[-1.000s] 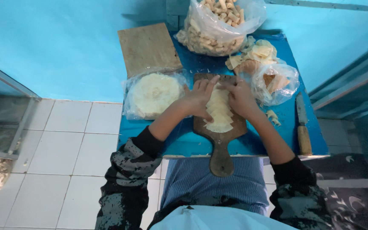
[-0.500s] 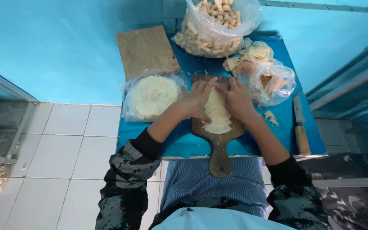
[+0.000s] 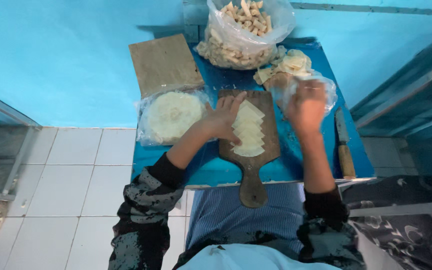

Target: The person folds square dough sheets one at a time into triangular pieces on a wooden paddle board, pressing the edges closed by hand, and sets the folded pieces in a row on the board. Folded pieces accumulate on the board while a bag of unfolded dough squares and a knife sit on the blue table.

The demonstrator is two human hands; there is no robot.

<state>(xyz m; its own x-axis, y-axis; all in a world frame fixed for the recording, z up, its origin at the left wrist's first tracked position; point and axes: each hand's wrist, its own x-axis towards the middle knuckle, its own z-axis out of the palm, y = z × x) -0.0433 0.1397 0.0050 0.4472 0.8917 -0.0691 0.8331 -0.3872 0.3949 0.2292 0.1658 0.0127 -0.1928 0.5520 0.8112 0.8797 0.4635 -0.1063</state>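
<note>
The left hand (image 3: 224, 117) rests flat, its grip open, fingers spread on the wooden paddle board (image 3: 256, 150) and touching the left edge of the stack of pale dough sheets (image 3: 248, 131). The sheets are thin, cream-coloured and roughly square, overlapped in a fan that runs from twelve o'clock down to six o'clock along the board, corners jutting out to each side.

The right hand (image 3: 306, 106) is at three o'clock from the board, over a clear plastic bag (image 3: 321, 90) of filling; it is blurred, so whether its grip is open or closed cannot be told.

Half a second ago both hands pressed on the sheets from either side; now only the left hand stays there, and the right hand has gone off to the bag. The sheets have spread from a tighter pile into the longer fan.

Outward on the blue counter (image 3: 211, 167): at nine o'clock from the board, a bagged round stack of wrappers (image 3: 172, 116); at eleven o'clock, a square wooden board (image 3: 165, 64); at twelve o'clock, a large bag of finished rolls (image 3: 243, 32); at three o'clock near the counter's edge, a knife with a wooden handle (image 3: 345, 145).
</note>
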